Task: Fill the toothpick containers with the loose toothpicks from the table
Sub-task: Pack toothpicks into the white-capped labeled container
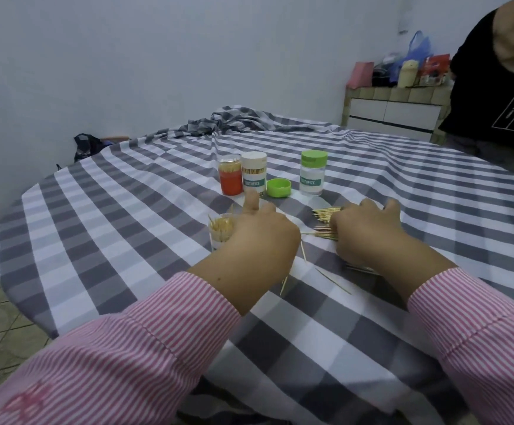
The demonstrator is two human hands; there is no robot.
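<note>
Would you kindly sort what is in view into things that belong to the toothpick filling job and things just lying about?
Job: open container held by left hand; loose toothpicks under right hand; green-lidded container; green lid.

Lying about: bags on the shelf.

The light is dim, even and cool, giving the wall (pixel 127 56) a bluish-grey cast, with no glare and only faint, soft shadows under the hands on the cloth (pixel 127 210). The wide lens bends the table edge and stretches the sleeves (pixel 127 348) near the bottom corners. Detail is soft and slightly smeared throughout, most of all on the far shelf (pixel 402 84).
</note>
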